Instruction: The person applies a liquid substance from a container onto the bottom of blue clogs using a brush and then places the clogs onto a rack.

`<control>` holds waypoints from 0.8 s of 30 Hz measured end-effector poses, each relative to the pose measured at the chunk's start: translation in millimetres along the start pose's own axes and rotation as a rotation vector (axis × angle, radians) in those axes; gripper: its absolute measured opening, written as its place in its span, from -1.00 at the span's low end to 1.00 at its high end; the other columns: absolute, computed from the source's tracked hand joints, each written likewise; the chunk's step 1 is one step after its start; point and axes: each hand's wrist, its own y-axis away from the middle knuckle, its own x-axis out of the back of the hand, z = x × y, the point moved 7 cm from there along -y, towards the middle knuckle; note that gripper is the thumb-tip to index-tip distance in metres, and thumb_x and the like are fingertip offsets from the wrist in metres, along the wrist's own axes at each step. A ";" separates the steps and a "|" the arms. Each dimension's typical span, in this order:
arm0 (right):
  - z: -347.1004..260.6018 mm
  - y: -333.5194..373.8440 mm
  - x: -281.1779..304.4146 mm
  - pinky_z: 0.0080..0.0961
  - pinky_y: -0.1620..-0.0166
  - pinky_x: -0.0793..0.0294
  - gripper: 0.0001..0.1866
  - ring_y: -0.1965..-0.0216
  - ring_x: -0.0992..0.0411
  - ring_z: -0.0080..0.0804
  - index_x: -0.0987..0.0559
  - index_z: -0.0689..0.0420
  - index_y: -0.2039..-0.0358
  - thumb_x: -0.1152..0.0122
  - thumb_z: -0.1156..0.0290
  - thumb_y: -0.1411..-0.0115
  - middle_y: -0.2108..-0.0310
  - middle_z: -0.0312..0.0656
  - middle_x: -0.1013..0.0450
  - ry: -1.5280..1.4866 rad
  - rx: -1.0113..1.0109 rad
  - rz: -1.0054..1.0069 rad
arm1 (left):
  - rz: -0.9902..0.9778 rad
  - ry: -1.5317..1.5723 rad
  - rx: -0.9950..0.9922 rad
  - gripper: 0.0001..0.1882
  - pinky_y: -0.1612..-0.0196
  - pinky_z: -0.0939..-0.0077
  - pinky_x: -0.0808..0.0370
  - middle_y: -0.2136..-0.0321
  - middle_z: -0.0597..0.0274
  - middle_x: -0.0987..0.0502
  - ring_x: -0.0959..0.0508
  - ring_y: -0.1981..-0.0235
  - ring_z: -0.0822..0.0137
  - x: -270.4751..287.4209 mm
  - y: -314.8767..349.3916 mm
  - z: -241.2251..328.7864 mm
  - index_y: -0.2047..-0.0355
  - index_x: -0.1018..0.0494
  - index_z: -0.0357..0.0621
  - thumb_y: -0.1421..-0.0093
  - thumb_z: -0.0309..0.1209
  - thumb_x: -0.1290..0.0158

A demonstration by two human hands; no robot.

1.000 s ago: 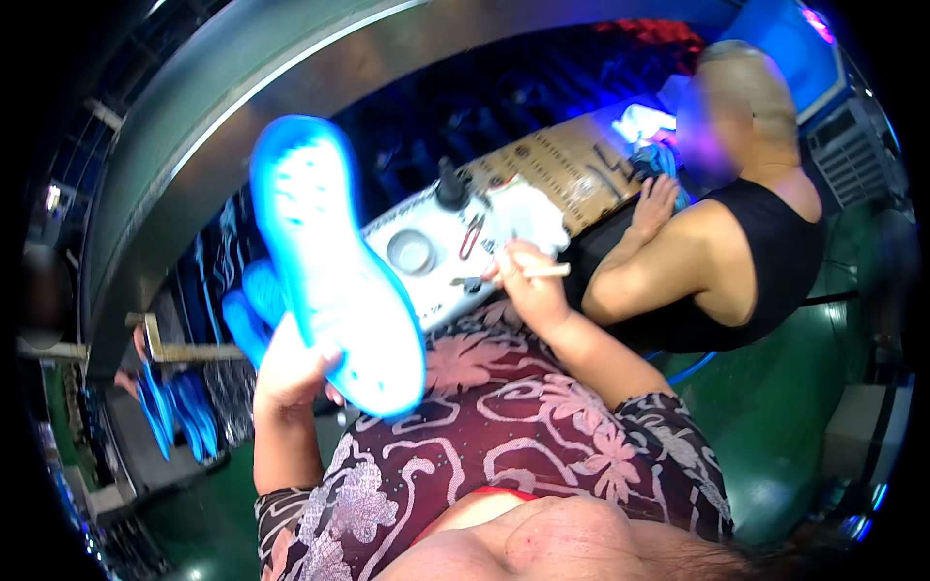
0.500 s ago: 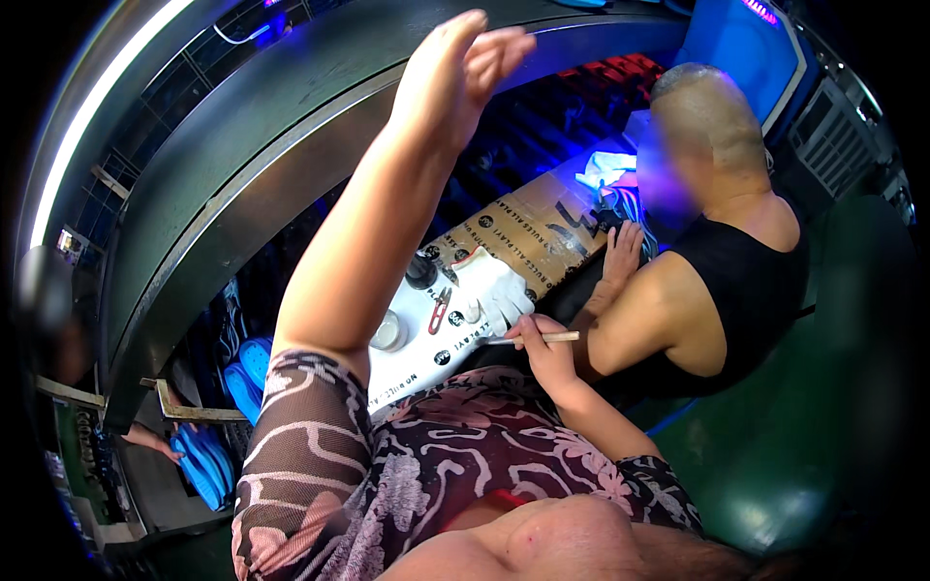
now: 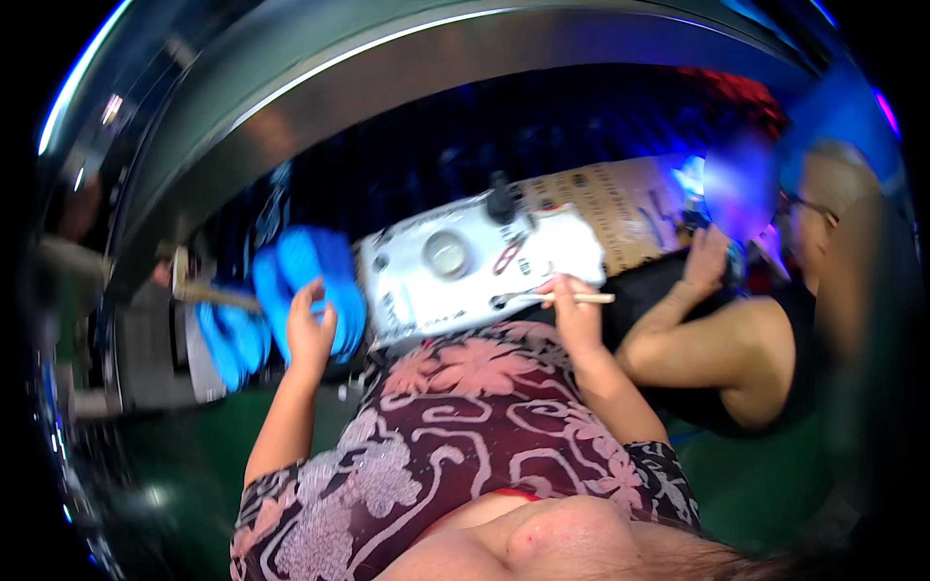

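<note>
My right hand [image 3: 577,308] is closed around a thin brush [image 3: 593,298] with a pale handle, held across the near edge of a white printed work surface [image 3: 402,290]. My left hand [image 3: 308,331] is open, fingers apart and nothing in it, in front of or at some blue foam shoes [image 3: 315,271]; whether it touches them I cannot tell. On the white surface stand a round white pot [image 3: 446,255] and a black bottle [image 3: 501,201]. Small red-handled snips [image 3: 506,258] lie between the pot and a white glove [image 3: 567,242]. The picture is smeared by motion.
A co-worker [image 3: 746,349] sits close on my right, a hand [image 3: 705,259] by a blue-lit patch. Brown printed cardboard [image 3: 620,218] extends the surface that way. A metal-edged machine frame [image 3: 387,92] arches overhead beyond; more blue shoes [image 3: 232,341] sit at the left.
My left hand has come down from high over the machine frame to beside the blue shoes. My view has swung left. The brush remains in my right hand.
</note>
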 end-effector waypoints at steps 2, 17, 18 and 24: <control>-14.9 -7.1 -12.3 -0.65 0.39 -0.28 -0.59 0.54 -0.31 -0.59 -0.55 0.26 0.54 0.08 0.24 -0.30 0.63 -0.28 -0.40 0.043 -0.006 -0.052 | 0.020 -0.157 0.013 -0.41 0.25 0.40 -0.51 0.16 0.01 -0.44 -0.50 0.20 0.17 22.3 8.2 -11.6 -0.09 -0.27 -0.17 0.02 -0.57 -0.09; -19.3 -53.4 -59.7 -0.69 0.40 -0.29 -0.68 0.50 -0.32 -0.63 -0.57 0.27 0.43 -0.01 0.27 -0.27 0.57 -0.26 -0.44 0.104 0.026 -0.147 | -0.301 -0.721 0.211 -0.71 0.34 0.12 -0.50 0.41 -0.07 -0.54 -0.55 0.38 -0.03 2.5 -20.6 -58.7 0.35 -0.41 -0.27 0.04 -0.33 -0.05; -20.5 -58.8 -69.7 -0.69 0.41 -0.30 -0.69 0.50 -0.34 -0.64 -0.58 0.24 0.42 -0.03 0.26 -0.26 0.57 -0.26 -0.44 0.153 0.002 -0.188 | -0.341 -0.735 0.222 -0.70 0.34 0.12 -0.50 0.43 -0.09 -0.54 -0.56 0.38 -0.04 5.0 -24.7 -55.3 0.35 -0.41 -0.27 0.04 -0.31 -0.04; -9.2 -87.4 -112.7 -0.50 0.42 -0.37 -0.79 0.53 -0.42 -0.42 -0.60 0.20 0.47 -0.15 0.31 -0.14 0.54 -0.18 -0.46 0.436 0.293 -0.294 | -0.326 -0.561 0.274 -0.63 0.40 0.09 -0.46 0.49 -0.14 -0.54 -0.55 0.45 -0.05 11.2 -19.5 -53.8 0.21 -0.30 -0.34 -0.01 -0.33 0.03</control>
